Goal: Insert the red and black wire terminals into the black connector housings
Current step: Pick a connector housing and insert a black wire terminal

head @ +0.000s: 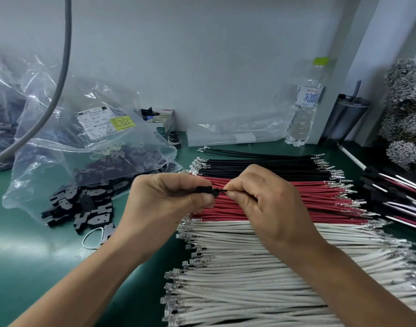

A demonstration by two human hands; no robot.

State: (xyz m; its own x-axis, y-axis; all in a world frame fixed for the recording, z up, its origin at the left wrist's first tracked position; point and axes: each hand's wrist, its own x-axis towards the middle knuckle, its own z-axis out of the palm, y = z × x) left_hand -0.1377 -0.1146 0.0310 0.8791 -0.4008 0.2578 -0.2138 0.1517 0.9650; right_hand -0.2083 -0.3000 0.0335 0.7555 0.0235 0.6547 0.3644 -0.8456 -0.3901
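White wires (261, 267) are lying nearest you; above the red wires (308, 197), your left hand (169, 199) is pinching a light, rigid black housing (204, 189) while your right hand (261, 197) is pinching a thin, bendy wire (222, 190) just behind its terminal.

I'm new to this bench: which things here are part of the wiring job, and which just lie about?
In use: housing in left hand; black wire pinched by right hand; red wires; black wires; loose housings.
Lying about: bottle; tumbler; white wires.
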